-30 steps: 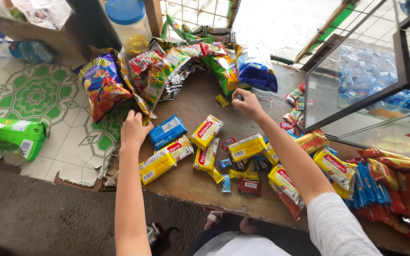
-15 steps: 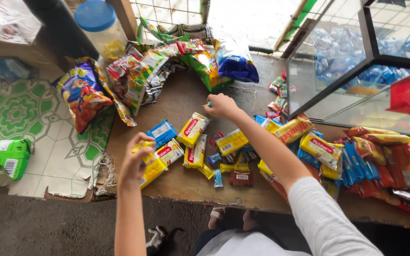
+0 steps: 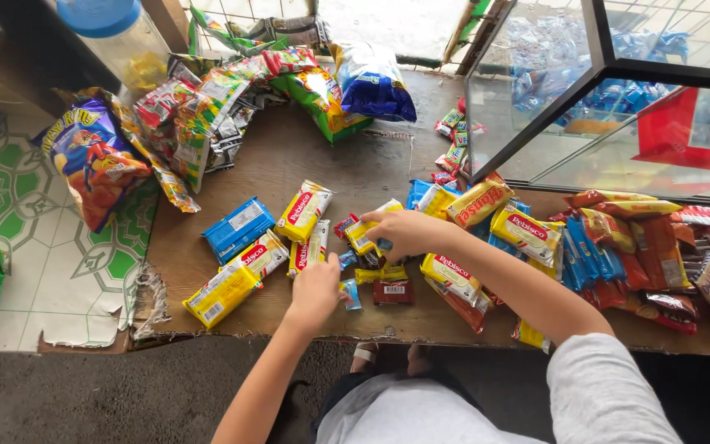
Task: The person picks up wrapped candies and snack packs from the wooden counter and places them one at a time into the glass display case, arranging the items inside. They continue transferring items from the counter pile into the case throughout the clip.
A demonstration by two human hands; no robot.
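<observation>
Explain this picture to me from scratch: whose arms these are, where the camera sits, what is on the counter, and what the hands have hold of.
There is no machine here. A person wears a camera on the head, so the single view looks down along their own two bare arms. They work at a worn wooden counter strewn with snack packets. The right hand grips a small yellow packet near the middle of the counter. The left hand rests on the counter over a yellow biscuit pack; whether it grips anything cannot be seen. Nearby lie a blue packet and more yellow packs. Chip bags pile up at the far left, and a glass display case stands at the right.
</observation>
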